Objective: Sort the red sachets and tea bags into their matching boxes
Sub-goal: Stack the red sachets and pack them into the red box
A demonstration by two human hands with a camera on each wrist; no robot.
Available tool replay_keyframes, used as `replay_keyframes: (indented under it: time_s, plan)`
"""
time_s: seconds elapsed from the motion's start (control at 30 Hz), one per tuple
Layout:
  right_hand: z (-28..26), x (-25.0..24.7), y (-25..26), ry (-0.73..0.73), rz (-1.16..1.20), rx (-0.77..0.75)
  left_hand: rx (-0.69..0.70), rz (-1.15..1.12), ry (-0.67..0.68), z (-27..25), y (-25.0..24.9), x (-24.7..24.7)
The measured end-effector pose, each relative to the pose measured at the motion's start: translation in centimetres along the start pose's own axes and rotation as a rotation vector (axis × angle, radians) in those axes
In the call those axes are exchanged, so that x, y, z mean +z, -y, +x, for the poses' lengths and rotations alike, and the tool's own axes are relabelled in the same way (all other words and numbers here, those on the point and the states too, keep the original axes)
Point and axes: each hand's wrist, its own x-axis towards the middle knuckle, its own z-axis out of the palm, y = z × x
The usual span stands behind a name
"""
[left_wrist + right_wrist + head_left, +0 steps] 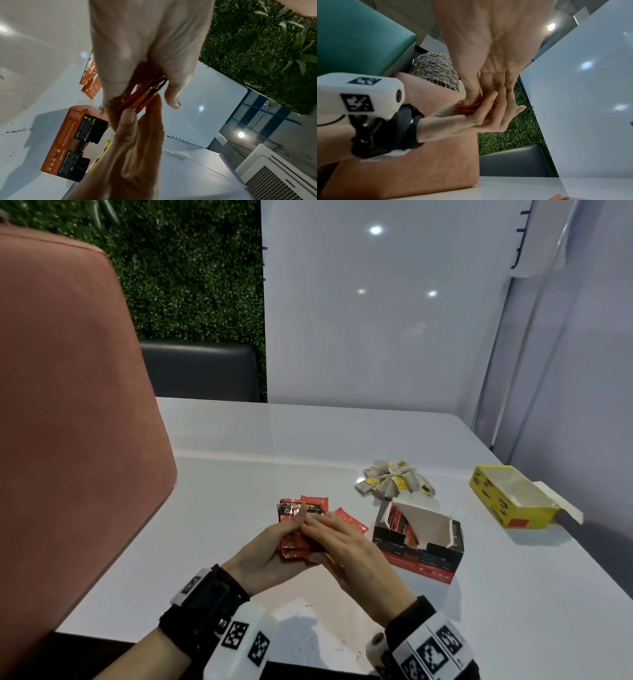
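Gathering the red sachets (291, 544)
Left hand (270, 553) and right hand (346, 542) both pinch them; next, I'd judge, they go into the open red-and-black box (421, 556) alongside.

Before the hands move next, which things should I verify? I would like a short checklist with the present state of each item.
1. Grip: the stack of red sachets is held between left hand and right hand: ok.
2. The red and black box is open: ok.
3. Room left inside it: cannot tell, a flap hides part.
4. All sachets gathered: not ok, a loose red sachet lies on the table.
5. The tea bags are apart, in their own pile: ok.
6. The yellow box is open: ok.
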Motion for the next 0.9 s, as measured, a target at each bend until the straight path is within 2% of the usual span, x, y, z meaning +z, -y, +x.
replay_keyframes:
  time_s: [0.1, 0.17, 0.27, 0.33, 0.57, 0.7, 0.8, 0.9]
  plan:
    - [0.4, -1.3, -0.2, 0.052, 0.1, 0.058, 0.004, 0.036, 0.004, -0.1, -0.2, -0.2]
    - [0.9, -2.0, -0.1, 0.149, 0.117, 0.104, 0.001, 0.105, 0.002, -0.1, -0.2, 0.0]
    - [2.1, -2.0, 0.6, 0.38, 0.009, 0.126, -0.036, 0.237, -0.018, 0.1, 0.6, 1.1]
    - [2.3, -1.5, 0.5, 0.439, -0.08, 0.092, -0.068, 0.318, 0.001, 0.2, 1.1, 1.5]
    - [1.8, -1.4, 0.3, 0.373, -0.09, 0.139, -0.114, 0.362, 0.001, 0.3, 1.4, 1.0]
    - [1.3, -1.6, 0.7, 0.392, -0.079, 0.074, -0.175, 0.363, -0.025, 0.4, 1.3, 0.6]
    - [0.8, -2.6, -0.2, 0.47, 0.124, 0.109, -0.251, 0.41, 0.043, 0.3, 1.4, 0.9]
    - [0.5, -4.5, -1.8, 0.41, 0.329, 0.222, -0.257, 0.612, 0.123, 0.6, 1.5, 1.0]
